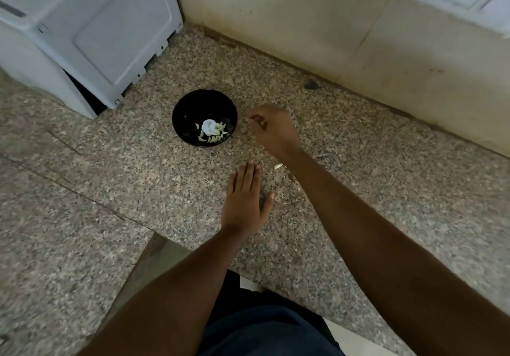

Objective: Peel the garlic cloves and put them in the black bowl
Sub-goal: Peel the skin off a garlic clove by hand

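A: Right hand (271,129) hangs over the speckled worktop (358,162), just beside the black bowl (204,118), fingers curled in, thumb and forefinger drawn together as if nipping something tiny. I honestly cannot make out what, if anything, sits between them

B: And the left hand (244,201)?

A: Flat out, fingers straight and together, palm down on the stone, holding nothing. It sits nearer the body, well short of the bowl

B: Where's the garlic?

A: A cluster of pale peeled cloves (216,134) lies in the bottom of the bowl, curved little crescents, smooth and creamy against the glossy black. There's a round white patch (209,126) among them, perhaps glare, perhaps another piece; too bright to tell. One more pale sliver (278,166) lies on the worktop by the right wrist, clove or skin, I can't say

B: So which step is this?

A: My read: the drop-off stage, or picking at a scrap near the rim. Most of the work looks done, judging by the pile in the bowl

B: Next move?

A: If that sliver is a clove, it wants a fine fingertip pinch; it's small, slick and sits flat on a hard polished surface, so it could skid. Papery skin would cling to fingers instead

B: Surroundings?

A: Granite-like stone, mottled tan and grey, a pale tiled wall (303,24) behind, a white plastic appliance (96,24) in the corner
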